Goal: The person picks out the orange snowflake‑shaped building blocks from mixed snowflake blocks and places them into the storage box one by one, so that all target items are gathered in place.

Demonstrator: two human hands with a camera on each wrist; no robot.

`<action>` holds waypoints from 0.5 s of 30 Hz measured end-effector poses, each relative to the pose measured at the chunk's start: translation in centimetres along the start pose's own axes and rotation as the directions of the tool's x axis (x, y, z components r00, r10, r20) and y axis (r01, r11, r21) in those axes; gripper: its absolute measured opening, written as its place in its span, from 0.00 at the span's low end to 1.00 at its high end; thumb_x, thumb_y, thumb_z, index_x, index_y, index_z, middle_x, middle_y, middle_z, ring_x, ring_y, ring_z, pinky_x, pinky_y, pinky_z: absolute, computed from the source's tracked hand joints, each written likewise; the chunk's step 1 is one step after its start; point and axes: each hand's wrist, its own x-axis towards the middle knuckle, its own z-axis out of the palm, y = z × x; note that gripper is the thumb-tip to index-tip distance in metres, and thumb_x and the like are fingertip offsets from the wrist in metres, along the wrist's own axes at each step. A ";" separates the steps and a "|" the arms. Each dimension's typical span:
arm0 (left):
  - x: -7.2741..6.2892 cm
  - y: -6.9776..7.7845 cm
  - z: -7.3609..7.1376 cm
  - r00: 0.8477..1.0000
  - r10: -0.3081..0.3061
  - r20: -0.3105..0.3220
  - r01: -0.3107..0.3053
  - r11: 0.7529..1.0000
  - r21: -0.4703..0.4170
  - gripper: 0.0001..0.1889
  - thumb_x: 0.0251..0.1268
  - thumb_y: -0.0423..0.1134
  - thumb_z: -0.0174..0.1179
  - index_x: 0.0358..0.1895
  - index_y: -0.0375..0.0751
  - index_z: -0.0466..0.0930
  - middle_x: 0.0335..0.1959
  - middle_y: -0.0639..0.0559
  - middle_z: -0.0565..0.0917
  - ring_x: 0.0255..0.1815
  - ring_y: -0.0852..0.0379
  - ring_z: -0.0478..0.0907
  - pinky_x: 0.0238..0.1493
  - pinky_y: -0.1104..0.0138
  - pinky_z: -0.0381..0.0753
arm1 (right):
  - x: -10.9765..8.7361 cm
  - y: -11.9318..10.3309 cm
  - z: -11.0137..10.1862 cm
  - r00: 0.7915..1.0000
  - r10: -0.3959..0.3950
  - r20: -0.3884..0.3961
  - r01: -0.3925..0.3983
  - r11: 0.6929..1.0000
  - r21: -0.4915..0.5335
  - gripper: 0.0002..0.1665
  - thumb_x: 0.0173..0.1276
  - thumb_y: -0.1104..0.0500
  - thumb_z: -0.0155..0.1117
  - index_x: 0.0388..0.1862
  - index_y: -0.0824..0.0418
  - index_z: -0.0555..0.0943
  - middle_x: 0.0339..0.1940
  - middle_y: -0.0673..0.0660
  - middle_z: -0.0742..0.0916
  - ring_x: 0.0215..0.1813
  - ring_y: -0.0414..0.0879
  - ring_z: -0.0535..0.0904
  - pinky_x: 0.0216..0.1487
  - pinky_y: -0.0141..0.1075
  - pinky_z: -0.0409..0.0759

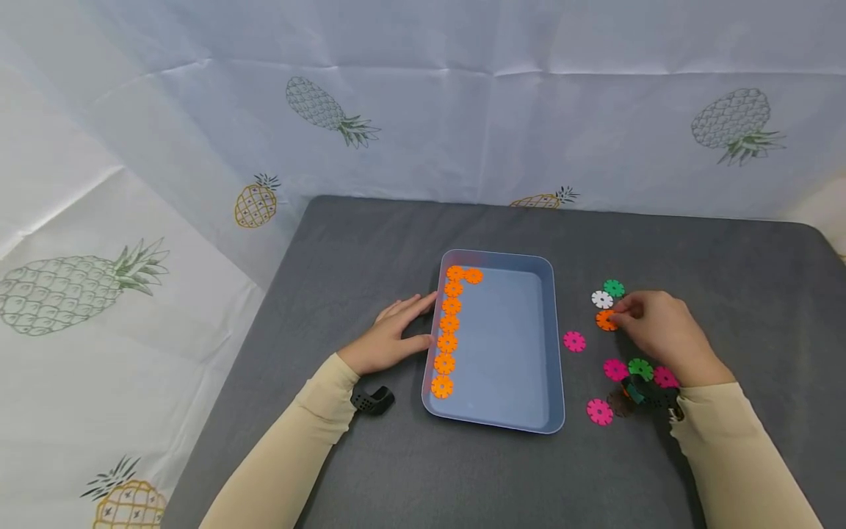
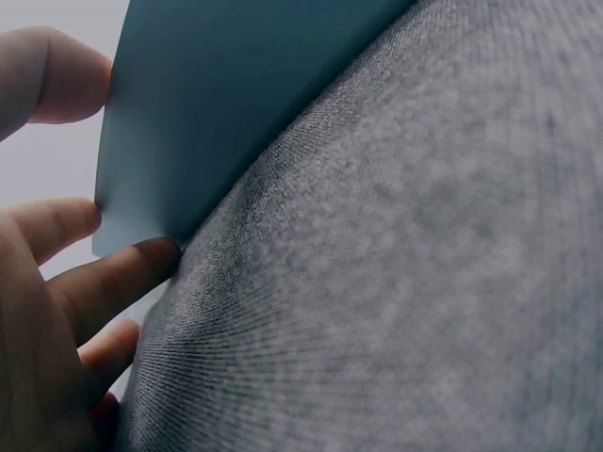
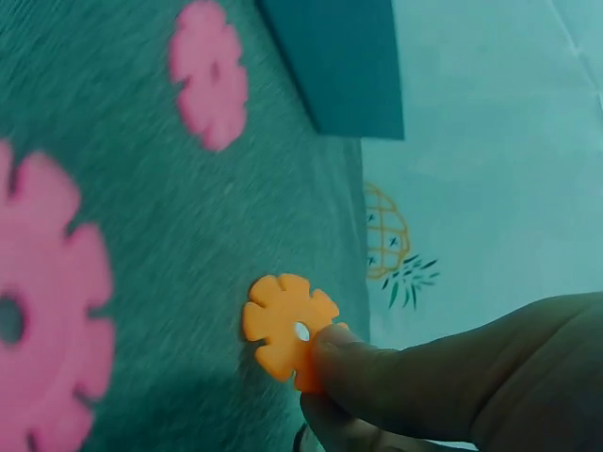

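Note:
A blue-grey tray (image 1: pixel 509 345) lies on the table, with several orange notched discs (image 1: pixel 449 323) in a column along its left inner side and one more beside the top of that column. My left hand (image 1: pixel 390 336) touches the tray's left outer wall, its fingers extended; the left wrist view shows fingertips against that wall. Right of the tray, my right hand (image 1: pixel 664 334) pinches an orange notched disc (image 3: pixel 280 325) between thumb and a finger, the disc tilted up in the right wrist view. A white disc (image 1: pixel 602 299) and a green disc (image 1: pixel 614 287) lie just beyond it.
Pink discs (image 1: pixel 574 342), another green disc (image 1: pixel 640 369) and a brown disc (image 1: pixel 620 402) lie on the grey cloth (image 1: pixel 396 470) right of the tray, some partly under my right wrist. A pineapple-print curtain (image 1: pixel 423 132) hangs behind the table.

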 end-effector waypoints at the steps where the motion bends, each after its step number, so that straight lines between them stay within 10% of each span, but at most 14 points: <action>1: 0.0 0.0 0.0 1.000 0.001 -0.001 -0.001 1.000 0.000 0.40 0.77 0.50 0.59 0.87 0.54 0.52 0.85 0.51 0.59 0.88 0.47 0.46 0.85 0.45 0.35 | 0.0 -0.2 0.0 1.000 -0.009 -0.001 0.009 1.000 0.002 0.15 0.75 0.59 0.67 0.48 0.71 0.86 0.39 0.66 0.89 0.35 0.54 0.80 0.29 0.39 0.76; 15: -0.1 -0.2 0.0 1.000 0.005 0.003 -0.005 1.000 0.001 0.40 0.78 0.50 0.59 0.87 0.54 0.51 0.85 0.50 0.60 0.88 0.48 0.45 0.85 0.46 0.35 | 1.0 -3.6 -0.5 0.998 -0.040 -0.055 0.044 0.997 0.070 0.15 0.78 0.55 0.64 0.49 0.68 0.84 0.43 0.66 0.87 0.37 0.55 0.79 0.30 0.40 0.75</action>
